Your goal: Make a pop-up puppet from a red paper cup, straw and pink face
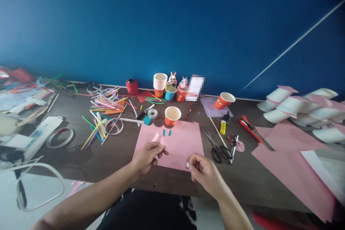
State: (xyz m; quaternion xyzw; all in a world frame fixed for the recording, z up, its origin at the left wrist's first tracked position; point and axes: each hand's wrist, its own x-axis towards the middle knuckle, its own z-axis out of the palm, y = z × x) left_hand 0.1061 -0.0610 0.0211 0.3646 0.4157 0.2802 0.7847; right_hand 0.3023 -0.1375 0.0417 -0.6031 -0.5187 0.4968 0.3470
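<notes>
Over a pink paper sheet (183,140), my left hand (149,156) is closed in a pinch, with what looks like a small rounded pink paper piece (164,142) at its fingertips. My right hand (204,169), near the sheet's lower right corner, is closed with curled fingers around a small white thing (188,165), whose kind I cannot make out. Two small teal strips (167,133) lie on the sheet beyond my left hand. A pale paper strip (155,137) lies beside them. At the sheet's far edge stands an orange paper cup (173,116), upright.
Scissors (217,149), a yellow glue bottle (222,127) and a red utility knife (253,131) lie to the right. Coloured paper strips (107,102) and a power strip (44,134) are leftward. Stacked cups (160,82) and bunny-decorated cups (171,91) stand near the blue wall.
</notes>
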